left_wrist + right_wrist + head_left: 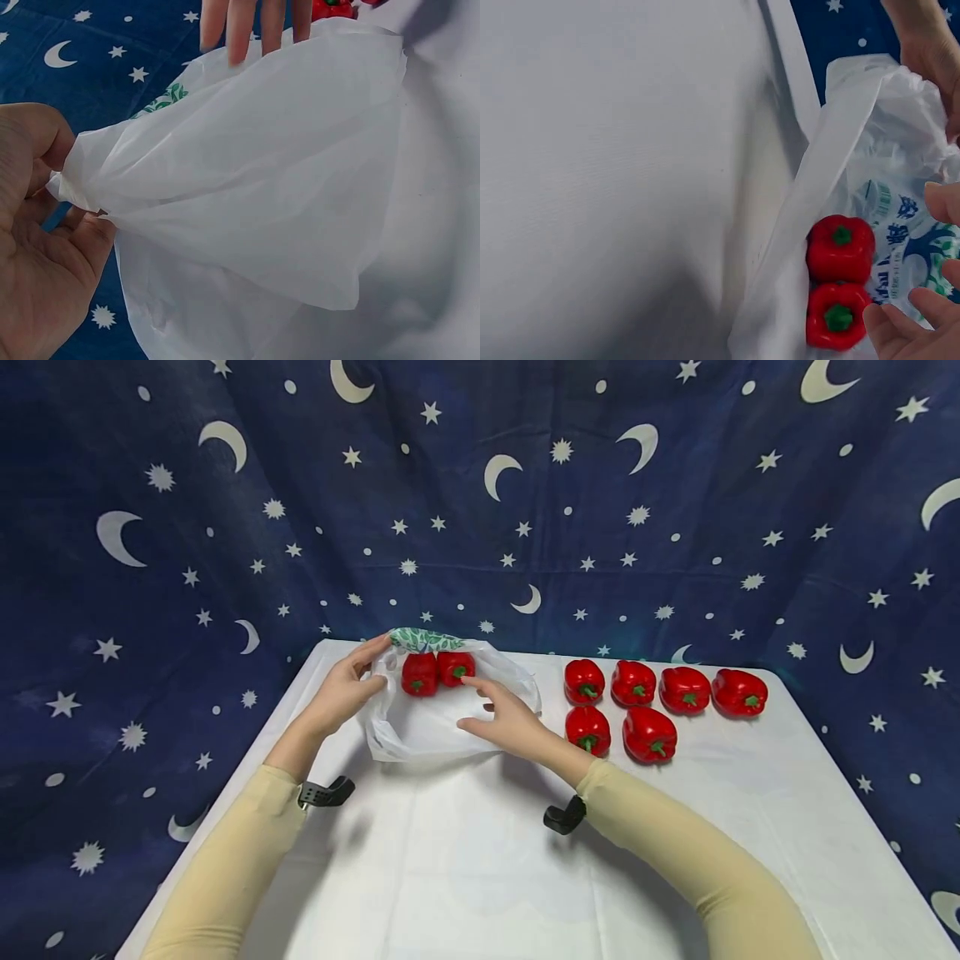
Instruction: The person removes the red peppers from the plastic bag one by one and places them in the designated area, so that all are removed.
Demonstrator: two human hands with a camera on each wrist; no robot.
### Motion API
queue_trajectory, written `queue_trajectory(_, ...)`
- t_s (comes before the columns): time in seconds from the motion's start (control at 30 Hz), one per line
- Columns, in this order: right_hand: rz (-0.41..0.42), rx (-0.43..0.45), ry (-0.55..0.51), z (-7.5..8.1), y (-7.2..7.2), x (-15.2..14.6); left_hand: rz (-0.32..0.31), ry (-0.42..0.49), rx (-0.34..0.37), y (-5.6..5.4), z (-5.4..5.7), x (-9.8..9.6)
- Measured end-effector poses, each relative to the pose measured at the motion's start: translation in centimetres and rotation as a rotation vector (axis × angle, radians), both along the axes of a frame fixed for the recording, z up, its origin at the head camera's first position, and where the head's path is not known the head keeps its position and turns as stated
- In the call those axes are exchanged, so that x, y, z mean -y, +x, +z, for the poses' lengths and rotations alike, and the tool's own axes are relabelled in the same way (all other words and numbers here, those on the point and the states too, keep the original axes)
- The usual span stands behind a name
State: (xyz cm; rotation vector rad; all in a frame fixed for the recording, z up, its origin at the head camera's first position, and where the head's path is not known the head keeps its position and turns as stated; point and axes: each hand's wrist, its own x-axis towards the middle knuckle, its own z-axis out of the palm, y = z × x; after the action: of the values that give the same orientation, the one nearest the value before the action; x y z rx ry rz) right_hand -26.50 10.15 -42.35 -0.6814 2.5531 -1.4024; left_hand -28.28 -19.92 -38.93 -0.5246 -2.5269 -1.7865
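A white plastic bag [420, 731] with green leaf and blue print lies mouth-open on the table. My left hand [341, 693] pinches the gathered left side of its rim, as the left wrist view shows. Two red bell peppers, one on the left [419, 677] and one on the right [456, 668], sit side by side inside. My right hand [510, 720] reaches in over the bag's right edge with fingers spread. In the right wrist view its fingertips [877, 319] are right at the nearer pepper [838, 316], not wrapped round it.
Several more red bell peppers [685, 690] lie in two rows on the white tabletop [480, 868], right of the bag. A dark blue cloth [450, 485] with moons and stars hangs behind the table. Black straps [327, 792] are on both wrists.
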Motion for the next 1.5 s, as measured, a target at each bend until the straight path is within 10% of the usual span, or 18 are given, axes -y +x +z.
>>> queue_trajectory(0.6,-0.114,-0.060,0.089,-3.1,-5.4,7.0,0.003,0.004,0.028,0.0,0.2,-0.5)
queue_trajectory(1.5,-0.261,-0.329,0.491,-5.0,-7.9,11.8,-0.011,-0.022,0.009,0.4,-0.5,-0.3)
